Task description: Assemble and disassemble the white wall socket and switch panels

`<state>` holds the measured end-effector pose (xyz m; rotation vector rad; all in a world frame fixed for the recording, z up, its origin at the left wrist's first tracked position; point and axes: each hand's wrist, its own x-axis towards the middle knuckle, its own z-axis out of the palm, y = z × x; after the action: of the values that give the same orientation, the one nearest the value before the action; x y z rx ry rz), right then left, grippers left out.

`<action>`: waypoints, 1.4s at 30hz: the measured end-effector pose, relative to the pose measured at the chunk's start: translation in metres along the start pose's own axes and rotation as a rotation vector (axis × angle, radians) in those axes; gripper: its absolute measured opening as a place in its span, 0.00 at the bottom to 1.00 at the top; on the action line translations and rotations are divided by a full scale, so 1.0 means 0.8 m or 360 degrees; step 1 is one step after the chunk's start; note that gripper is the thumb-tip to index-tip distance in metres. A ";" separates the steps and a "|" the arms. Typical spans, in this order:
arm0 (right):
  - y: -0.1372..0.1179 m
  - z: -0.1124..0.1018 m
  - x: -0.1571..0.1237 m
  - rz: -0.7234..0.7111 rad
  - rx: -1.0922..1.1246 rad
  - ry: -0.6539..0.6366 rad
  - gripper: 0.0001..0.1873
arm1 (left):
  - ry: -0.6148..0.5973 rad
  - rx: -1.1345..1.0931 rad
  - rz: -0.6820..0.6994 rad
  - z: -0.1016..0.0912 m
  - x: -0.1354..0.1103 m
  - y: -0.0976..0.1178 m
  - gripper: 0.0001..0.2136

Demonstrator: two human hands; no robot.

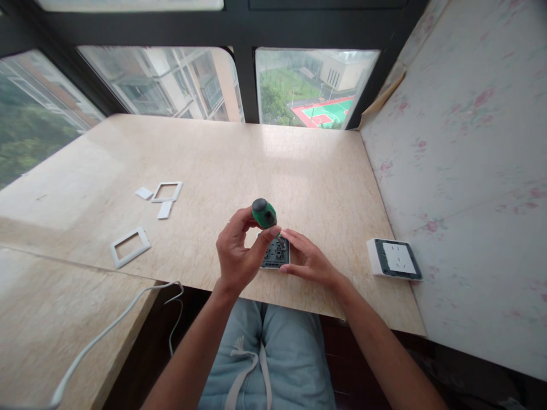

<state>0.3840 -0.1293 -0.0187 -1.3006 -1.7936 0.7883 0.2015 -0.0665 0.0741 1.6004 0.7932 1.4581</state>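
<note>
My left hand [241, 247] is closed round a screwdriver [264, 213] with a green and black handle, held upright with the handle on top. Its tip points down at a dark switch module in a white wall box [276, 254] near the counter's front edge. Part of the box is hidden behind my left hand. My right hand [310, 259] grips the right side of that box, thumb at the near edge and fingers at the far edge.
Two white frames [130, 246] [167, 192] and two small white covers [164, 209] [144, 193] lie on the counter [256, 165] to the left. A boxed socket [395, 259] stands by the wall at right. A white cable [111, 330] runs over the counter edge at lower left.
</note>
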 end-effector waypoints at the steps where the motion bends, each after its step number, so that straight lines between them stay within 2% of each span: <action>1: 0.000 0.000 0.000 -0.0002 0.0000 0.0005 0.45 | -0.0002 -0.0001 -0.0003 0.000 0.000 0.000 0.14; 12: -0.002 -0.001 0.001 -0.0034 0.0011 0.0009 0.45 | -0.0035 0.0012 -0.0035 0.003 -0.002 -0.003 0.14; 16: -0.003 -0.001 0.001 -0.0028 0.0012 0.0002 0.45 | -0.0075 0.0133 0.0033 0.001 -0.002 -0.005 0.13; 22: -0.002 0.000 0.002 -0.0048 0.0011 0.0008 0.44 | -0.0269 0.0315 0.0271 0.001 0.002 0.007 0.28; 24: -0.001 0.000 0.002 -0.0063 0.0004 0.0000 0.43 | -0.0396 0.0245 0.0222 0.003 0.005 0.012 0.28; 27: 0.001 0.001 0.002 -0.0065 -0.0013 0.0013 0.44 | -0.0544 -0.0064 0.0025 0.009 0.010 0.014 0.25; 30: 0.001 0.001 0.001 -0.0075 -0.0020 0.0015 0.46 | -0.0562 -0.0391 -0.0153 0.017 0.017 0.011 0.19; 33: 0.001 0.001 0.001 -0.0077 -0.0032 0.0007 0.46 | -0.0570 -0.0506 -0.0225 0.027 0.024 0.007 0.13; 38: -0.001 0.000 0.002 -0.0041 -0.0031 0.0006 0.41 | -0.0575 -0.0651 -0.0368 0.043 0.027 0.005 0.18; 42: -0.004 -0.002 0.003 -0.0012 -0.0022 -0.0033 0.40 | -0.0593 -0.0654 -0.0332 0.044 0.030 0.009 0.19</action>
<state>0.3833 -0.1275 -0.0145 -1.2986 -1.8223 0.7894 0.2392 -0.0544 0.0917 1.3681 0.3986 1.0476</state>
